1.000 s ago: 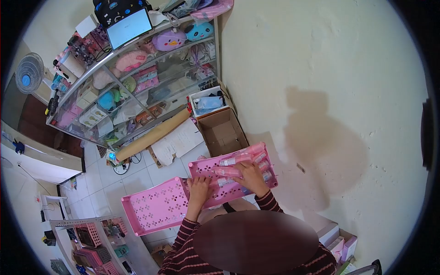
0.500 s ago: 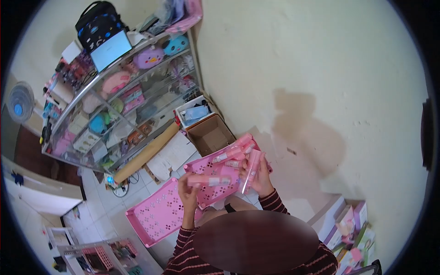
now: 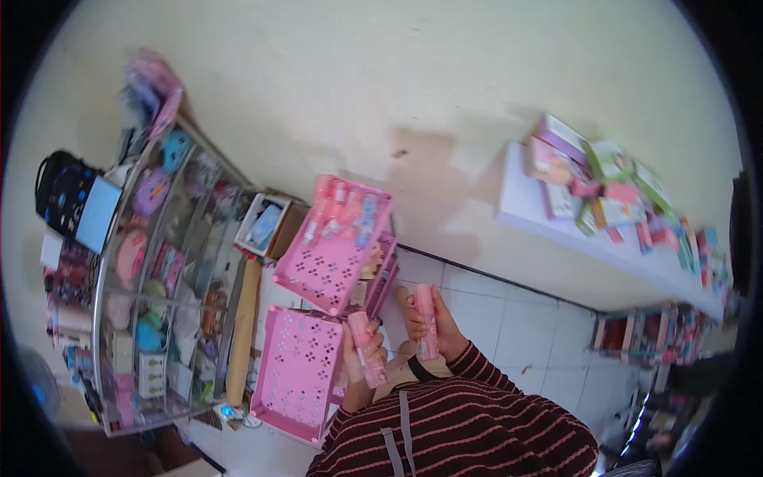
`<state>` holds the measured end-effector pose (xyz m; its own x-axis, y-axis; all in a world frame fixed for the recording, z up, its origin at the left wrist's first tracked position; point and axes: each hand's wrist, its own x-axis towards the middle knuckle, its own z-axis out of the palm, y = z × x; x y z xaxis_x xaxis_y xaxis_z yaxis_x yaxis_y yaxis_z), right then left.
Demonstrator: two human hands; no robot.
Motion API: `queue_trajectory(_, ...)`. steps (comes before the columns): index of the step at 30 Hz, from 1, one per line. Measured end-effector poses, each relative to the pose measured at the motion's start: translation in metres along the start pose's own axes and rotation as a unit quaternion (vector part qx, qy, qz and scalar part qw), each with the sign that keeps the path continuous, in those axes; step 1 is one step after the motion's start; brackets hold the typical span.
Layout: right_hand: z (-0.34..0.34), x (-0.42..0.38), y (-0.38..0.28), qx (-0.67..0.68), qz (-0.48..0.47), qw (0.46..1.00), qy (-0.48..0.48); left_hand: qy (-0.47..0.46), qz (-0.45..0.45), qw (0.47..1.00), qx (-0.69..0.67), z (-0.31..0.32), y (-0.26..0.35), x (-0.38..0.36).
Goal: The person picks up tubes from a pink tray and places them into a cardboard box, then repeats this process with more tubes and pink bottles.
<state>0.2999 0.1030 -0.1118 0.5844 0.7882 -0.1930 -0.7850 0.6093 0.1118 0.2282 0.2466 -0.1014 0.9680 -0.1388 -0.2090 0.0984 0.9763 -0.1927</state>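
My left hand [image 3: 353, 364] is wrapped round a slim pink bottle [image 3: 367, 350], tilted slightly, in front of my body. In my right hand [image 3: 450, 332] is a second pink bottle [image 3: 427, 318], nearly parallel to the first and apart from it. Small print on both is too blurred to read. Beyond the hands, an upper pink tray [image 3: 311, 274] with flower-shaped holes holds several pink bottles [image 3: 334, 205] and some blue ones [image 3: 366, 221] at its far end. A lower pink tray [image 3: 296, 362] lies nearest my left hand.
A glass display cabinet [image 3: 163, 286] with plush toys and goods runs along the left. Next to the upper tray stand a cardboard box [image 3: 288, 230] and a rolled tan sheet [image 3: 244, 334]. At right, a white wall shelf [image 3: 548, 216] carries several boxes.
My view has turned to the right, bringing the wall shelf and more floor into sight. Both bottles have moved away from the upper tray, and the left one has swung from level to upright in view.
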Motion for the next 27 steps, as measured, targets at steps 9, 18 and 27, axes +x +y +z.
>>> queue_trajectory(9,0.008,-0.139,0.016,-0.076,-0.266,0.961,0.017,0.013,-0.279,0.957,0.084,-0.005,-0.086,0.009)
queue_trajectory(18,-0.035,-0.309,0.023,-0.014,-0.508,0.861,-0.027,0.116,-0.537,0.830,0.095,-0.042,-0.254,0.015)
queue_trajectory(27,-0.068,-0.506,0.081,0.026,-0.759,0.650,0.011,0.147,-0.783,0.584,0.154,-0.100,-0.479,-0.072)
